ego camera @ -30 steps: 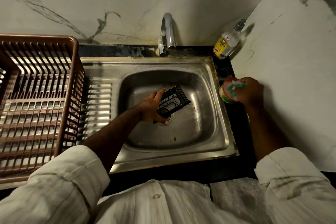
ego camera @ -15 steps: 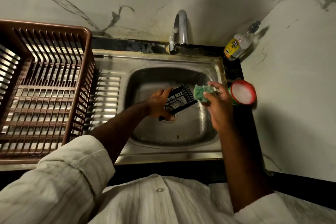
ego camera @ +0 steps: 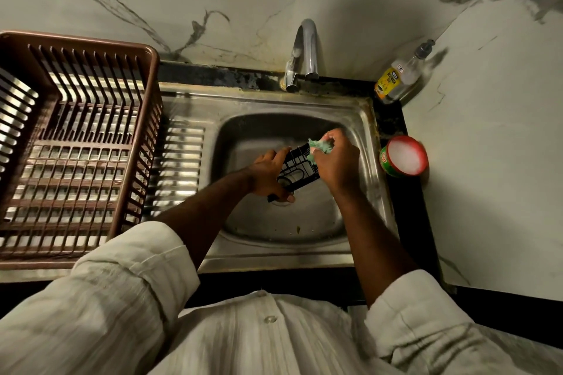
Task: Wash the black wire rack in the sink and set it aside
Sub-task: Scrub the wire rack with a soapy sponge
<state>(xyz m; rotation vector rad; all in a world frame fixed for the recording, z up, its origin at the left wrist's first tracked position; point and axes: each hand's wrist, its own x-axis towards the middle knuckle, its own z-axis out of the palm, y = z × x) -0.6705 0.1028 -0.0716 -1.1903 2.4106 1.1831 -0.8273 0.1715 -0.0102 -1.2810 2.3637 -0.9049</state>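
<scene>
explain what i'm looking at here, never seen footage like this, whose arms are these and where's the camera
There is no machine here. A person wears a wide-angle camera on their head, so this single picture looks down at their own arms and pale shirt sleeves.

They stand at a steel sink with a faucet behind it. The left hand grips a small black wire rack over the basin. The right hand pinches a green scrub pad against the rack's top edge.

To the left, a brown plastic dish basket sits on the drainboard. To the right, on the dark counter, are a red-rimmed tub of white soap and, in the corner, a dishwash gel bottle.
</scene>
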